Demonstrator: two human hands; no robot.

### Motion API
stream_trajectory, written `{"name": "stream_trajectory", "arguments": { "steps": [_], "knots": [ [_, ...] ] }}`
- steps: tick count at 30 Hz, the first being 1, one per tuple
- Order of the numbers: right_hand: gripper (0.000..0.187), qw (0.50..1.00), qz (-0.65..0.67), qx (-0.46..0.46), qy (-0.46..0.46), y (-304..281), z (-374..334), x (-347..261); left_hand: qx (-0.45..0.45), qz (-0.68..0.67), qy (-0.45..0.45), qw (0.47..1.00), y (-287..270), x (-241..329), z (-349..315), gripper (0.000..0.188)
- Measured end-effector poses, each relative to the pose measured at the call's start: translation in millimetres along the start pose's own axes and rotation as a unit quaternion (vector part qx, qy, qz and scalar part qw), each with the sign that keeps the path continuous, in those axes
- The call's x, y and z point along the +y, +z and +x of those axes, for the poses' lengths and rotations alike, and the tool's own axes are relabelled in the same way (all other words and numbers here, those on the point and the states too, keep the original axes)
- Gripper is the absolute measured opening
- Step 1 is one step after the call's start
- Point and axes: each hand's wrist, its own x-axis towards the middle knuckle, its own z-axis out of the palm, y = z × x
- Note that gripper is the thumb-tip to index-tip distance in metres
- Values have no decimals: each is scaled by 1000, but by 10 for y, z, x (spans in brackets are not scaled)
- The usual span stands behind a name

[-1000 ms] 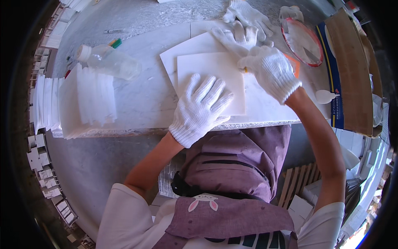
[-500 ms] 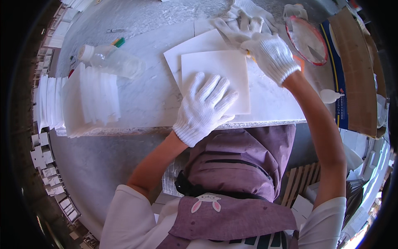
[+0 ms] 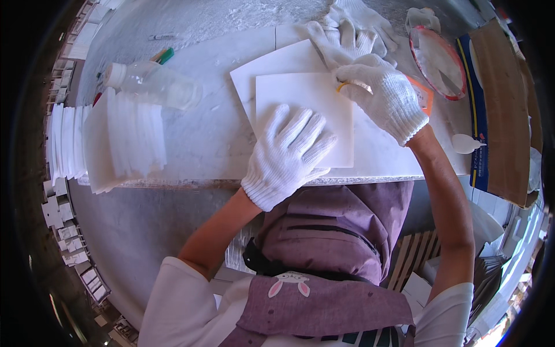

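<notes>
Head view showed both hands in white knit gloves over a flat white square tile [image 3: 312, 110] that lay on a larger white slab [image 3: 254, 75], itself on the pale stone tabletop [image 3: 196, 139].

Left hand [image 3: 289, 153] was spread flat, fingers fanned, palm pressed on the tile's near-left part; it gripped nothing, just pinned the tile.

Right hand [image 3: 381, 98] was curled shut round a thin yellowish stick-like tool [image 3: 354, 85], prob. a pencil or scribe, tip at the tile's far-right corner. So the tile lay to the left of and nearer than the right hand, w/ its right edge running from that corner back toward the person's body. Right hand was the one at that edge; left hand sat toward the tile's near side, apart from the tool.

A spare pair of white knit gloves [image 3: 352, 29] lay just beyond the right hand. Clear plastic bottle [image 3: 153, 84] lay on its side well to the left, and a row of thin white tiles on edge [image 3: 124, 141] stood at the tabletop's left end. Round red-rimmed dish [image 3: 436, 61] sat to the far right.
</notes>
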Motion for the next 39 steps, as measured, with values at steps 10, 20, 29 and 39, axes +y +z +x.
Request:
{"name": "stream_trajectory", "arguments": {
  "steps": [10,20,29,39],
  "knots": [
    [17,994,3,-86,69,-45,-340,-261,-24,-6,-12,1000,-29,7,7,54],
    [17,998,-24,-43,47,101,52,82,-24,-19,-17,999,-54,33,26,55],
    [18,999,-18,-29,38,132,142,158,-5,-17,-12,1000,0,3,5,59],
    [16,1000,-10,-13,12,110,100,138,5,-19,-8,1000,20,-8,-19,62]
  ]
}}
